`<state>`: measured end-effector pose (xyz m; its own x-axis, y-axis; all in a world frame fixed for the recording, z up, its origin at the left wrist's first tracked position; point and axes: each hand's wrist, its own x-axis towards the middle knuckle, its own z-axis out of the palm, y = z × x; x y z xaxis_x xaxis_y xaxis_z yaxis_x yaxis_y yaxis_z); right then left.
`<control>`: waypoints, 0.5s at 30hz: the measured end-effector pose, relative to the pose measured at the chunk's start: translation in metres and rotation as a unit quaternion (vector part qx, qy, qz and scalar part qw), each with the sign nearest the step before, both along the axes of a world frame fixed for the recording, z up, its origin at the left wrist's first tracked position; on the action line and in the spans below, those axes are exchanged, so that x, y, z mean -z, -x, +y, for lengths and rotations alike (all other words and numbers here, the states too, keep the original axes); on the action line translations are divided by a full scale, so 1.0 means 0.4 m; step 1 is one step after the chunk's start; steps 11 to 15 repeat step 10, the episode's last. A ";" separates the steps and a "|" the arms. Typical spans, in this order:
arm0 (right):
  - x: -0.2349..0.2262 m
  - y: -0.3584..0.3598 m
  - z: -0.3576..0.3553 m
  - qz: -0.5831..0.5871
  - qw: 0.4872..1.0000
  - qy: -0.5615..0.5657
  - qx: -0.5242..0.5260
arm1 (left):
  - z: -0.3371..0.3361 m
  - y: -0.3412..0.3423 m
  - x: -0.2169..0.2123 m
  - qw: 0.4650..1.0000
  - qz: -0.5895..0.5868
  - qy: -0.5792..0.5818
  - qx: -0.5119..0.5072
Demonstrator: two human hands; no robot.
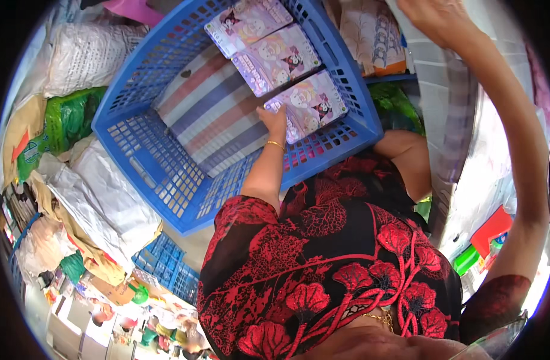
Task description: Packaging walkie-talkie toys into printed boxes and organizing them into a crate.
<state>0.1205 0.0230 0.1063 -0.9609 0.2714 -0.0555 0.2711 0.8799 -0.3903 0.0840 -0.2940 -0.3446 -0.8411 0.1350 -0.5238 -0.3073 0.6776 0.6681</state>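
A large blue plastic basket (137,156) stands tilted in front of me, with a striped sheet (215,114) lying in its bottom. Three flat purple packets with cartoon pictures lie in a row along its right side. My left hand (276,120), a gold bangle on the wrist, reaches in and grips the left edge of the nearest purple packet (311,102). My right hand (434,21) is raised high at the upper right against a white sack with a checked pattern (443,96); its fingers run out of the picture. My red and black flowered dress fills the lower middle.
White sacks (89,54) and green bags (71,120) are heaped left of the basket. Crumpled white and brown bags (101,204) lie lower left, beside smaller blue crates (167,264). Printed packs (371,36) stand behind the basket. Red and green items (485,237) sit at the right.
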 end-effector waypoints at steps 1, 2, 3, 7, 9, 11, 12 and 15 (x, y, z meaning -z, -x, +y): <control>0.014 0.029 -0.025 -0.150 0.938 -0.292 0.114 | -0.011 0.002 -0.018 1.000 0.018 0.017 -0.006; 0.008 0.020 -0.015 -0.119 0.960 -0.240 0.075 | -0.016 -0.003 -0.028 0.999 0.033 0.027 -0.008; 0.033 0.004 0.007 0.039 0.993 -0.110 0.002 | -0.050 0.005 -0.016 0.996 0.078 0.034 0.003; 0.159 0.034 0.054 0.043 0.971 -0.230 -0.049 | -0.153 0.025 0.004 0.991 0.102 0.043 0.079; 0.098 0.048 -0.027 0.026 0.977 -0.214 0.001 | -0.190 0.019 -0.011 0.988 0.100 -0.051 0.103; 0.083 0.002 -0.069 0.016 0.984 -0.175 0.007 | -0.175 -0.002 -0.085 0.985 0.032 -0.049 0.162; 0.083 0.002 -0.069 0.016 0.984 -0.175 0.007 | -0.175 -0.002 -0.085 0.985 0.032 -0.049 0.162; 0.083 0.002 -0.069 0.016 0.984 -0.175 0.007 | -0.175 -0.002 -0.085 0.985 0.032 -0.049 0.162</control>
